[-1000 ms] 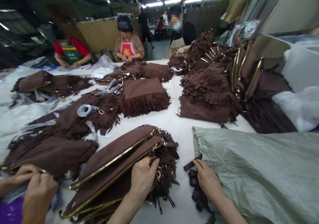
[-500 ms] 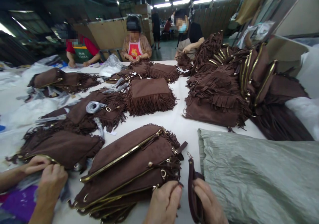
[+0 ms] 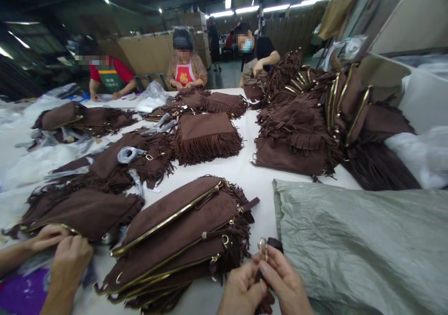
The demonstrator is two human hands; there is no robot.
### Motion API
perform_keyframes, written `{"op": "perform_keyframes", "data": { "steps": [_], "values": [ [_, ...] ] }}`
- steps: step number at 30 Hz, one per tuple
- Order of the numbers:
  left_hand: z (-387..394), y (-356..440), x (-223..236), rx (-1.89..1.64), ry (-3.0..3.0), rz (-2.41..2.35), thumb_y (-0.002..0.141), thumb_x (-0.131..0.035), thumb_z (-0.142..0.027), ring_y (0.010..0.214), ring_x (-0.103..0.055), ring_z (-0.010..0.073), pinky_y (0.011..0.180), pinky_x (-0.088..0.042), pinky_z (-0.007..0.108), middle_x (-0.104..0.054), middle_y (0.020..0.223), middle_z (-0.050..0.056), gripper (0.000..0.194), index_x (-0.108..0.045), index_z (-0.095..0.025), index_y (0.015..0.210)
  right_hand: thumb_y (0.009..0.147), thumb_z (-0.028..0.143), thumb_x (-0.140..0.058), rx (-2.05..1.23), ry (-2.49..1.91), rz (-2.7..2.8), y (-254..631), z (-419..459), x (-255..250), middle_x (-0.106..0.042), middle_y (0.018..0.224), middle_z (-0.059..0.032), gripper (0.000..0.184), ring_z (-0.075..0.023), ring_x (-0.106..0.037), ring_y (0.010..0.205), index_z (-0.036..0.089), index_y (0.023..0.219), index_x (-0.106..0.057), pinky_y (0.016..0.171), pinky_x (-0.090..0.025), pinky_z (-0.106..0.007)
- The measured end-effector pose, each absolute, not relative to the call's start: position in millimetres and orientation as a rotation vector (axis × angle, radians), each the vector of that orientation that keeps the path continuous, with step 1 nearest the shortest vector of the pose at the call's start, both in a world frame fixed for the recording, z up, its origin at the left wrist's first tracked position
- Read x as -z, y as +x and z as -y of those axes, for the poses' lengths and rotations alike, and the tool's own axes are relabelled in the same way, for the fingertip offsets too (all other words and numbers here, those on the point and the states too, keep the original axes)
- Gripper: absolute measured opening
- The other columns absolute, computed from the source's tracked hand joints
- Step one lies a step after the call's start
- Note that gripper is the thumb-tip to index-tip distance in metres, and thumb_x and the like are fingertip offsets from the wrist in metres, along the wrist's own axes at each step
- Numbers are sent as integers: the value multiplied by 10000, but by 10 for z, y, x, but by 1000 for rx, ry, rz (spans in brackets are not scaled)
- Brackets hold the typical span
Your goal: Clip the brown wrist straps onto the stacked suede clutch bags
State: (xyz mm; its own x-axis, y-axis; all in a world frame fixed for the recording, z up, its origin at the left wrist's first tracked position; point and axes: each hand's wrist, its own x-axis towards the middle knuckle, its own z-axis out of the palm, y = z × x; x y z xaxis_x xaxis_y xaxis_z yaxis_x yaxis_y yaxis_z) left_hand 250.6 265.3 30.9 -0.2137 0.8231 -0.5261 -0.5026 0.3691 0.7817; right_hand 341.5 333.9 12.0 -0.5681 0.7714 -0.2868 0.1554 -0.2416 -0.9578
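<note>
In front of the stacked bags, my right hand is closed on a dark brown strap. Thumb and fingers pinch its metal clasp, which points upward. Close against it, my left hand has its fingers closed on the lower part of the strap, much of which the hands hide. To the left lies a stack of brown suede bags with gold zips, rings and fringe. A short strap tab sticks out from the stack's right side.
At left, a co-worker's hands work at the zip of another brown bag. A grey-green plastic sheet covers the right. More fringed bags lie farther back, and several people stand across the table.
My hands have come together, the left moving right from the stack's edge. The strap's clasp, which hung apart above my right hand, is now between my fingers. The view has shifted slightly.
</note>
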Motion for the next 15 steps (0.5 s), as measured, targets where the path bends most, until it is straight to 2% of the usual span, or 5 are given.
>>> {"op": "perform_keyframes", "data": {
  "steps": [2, 4, 7, 10, 15],
  "values": [
    [-2623, 2506, -351, -1232, 480, -1375, 669, -579, -466, 521, -459, 89, 536, -365, 218, -516, 613, -16, 340, -508, -144, 754, 769, 511, -501, -1891, -1088, 1562, 3349, -3304, -127, -675, 873, -60, 430, -180, -642, 776, 185, 1043, -559, 714, -528, -268],
    [-2576, 2456, -404, -1093, 662, -1555, 707, -528, -368, 525, -425, 91, 542, -337, 213, -449, 549, -37, 222, -497, -162, 629, 766, 501, -515, -1827, -1106, 1633, 3335, -3260, -97, -674, 836, -50, 416, -175, -636, 785, 187, 1029, -588, 721, -517, -250],
    [-2510, 2338, -493, -873, 784, -1856, 756, -420, -324, 490, -408, 100, 503, -296, 212, -414, 493, -35, 262, -433, -186, 533, 812, 472, -459, -1771, -1058, 1766, 3363, -3213, -35, -650, 679, -18, 381, -156, -625, 670, 194, 1028, -605, 628, -518, -224],
    [-2517, 2255, -584, -895, 738, -2032, 808, -333, -391, 468, -441, 108, 473, -301, 207, -474, 496, -24, 299, -432, -203, 598, 864, 412, -380, -1598, -925, 1936, 3387, -3166, 9, -620, 611, -11, 362, -141, -593, 551, 199, 1066, -592, 532, -510, -212],
    [-2596, 2260, -622, -817, 505, -1822, 753, -320, -578, 321, -336, 86, 355, -218, 200, -353, 355, -69, 410, -388, -213, 580, 885, 247, -334, -848, -570, 2263, 3461, -3147, 92, -676, 745, -73, 332, -187, -633, 644, 243, 1114, -575, 620, -531, -285]
  ]
}}
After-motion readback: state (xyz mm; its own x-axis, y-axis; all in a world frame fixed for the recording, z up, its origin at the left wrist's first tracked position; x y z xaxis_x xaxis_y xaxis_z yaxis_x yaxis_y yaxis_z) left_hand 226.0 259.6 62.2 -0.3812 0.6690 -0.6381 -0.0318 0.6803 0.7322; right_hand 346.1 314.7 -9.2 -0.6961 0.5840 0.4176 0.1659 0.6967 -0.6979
